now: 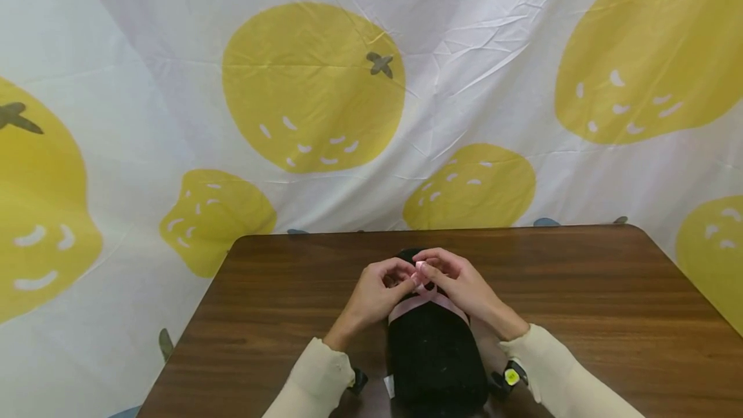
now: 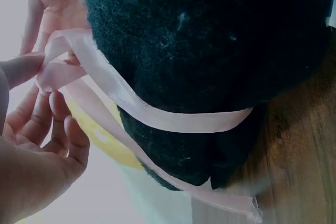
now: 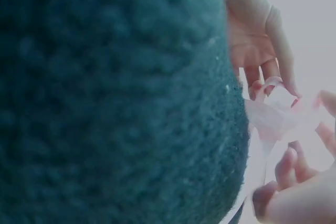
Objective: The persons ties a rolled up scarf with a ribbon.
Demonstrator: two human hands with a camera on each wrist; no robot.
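Observation:
A long black fuzzy bundle (image 1: pixel 435 353) lies lengthwise on the table in front of me, a small white tag (image 1: pixel 389 386) at its near left side. Pink satin ribbon (image 2: pixel 184 121) goes around it and crosses on top near the far end. Over that crossing, my left hand (image 1: pixel 377 292) pinches a ribbon loop between thumb and fingers. From the other side, my right hand (image 1: pixel 464 282) pinches ribbon too, its fingertips right beside the left ones. One loose ribbon tail (image 2: pixel 226 200) hangs down the bundle's left side. Fingers partly hide the loops.
The brown wooden table (image 1: pixel 580 302) has rounded far corners. Right behind its far edge hangs a white curtain (image 1: pixel 145 115) printed with yellow fruit. Small dark devices sit at both wrists, the right one (image 1: pixel 512 376) with a yellow face, below cream sleeves (image 1: pixel 316 376).

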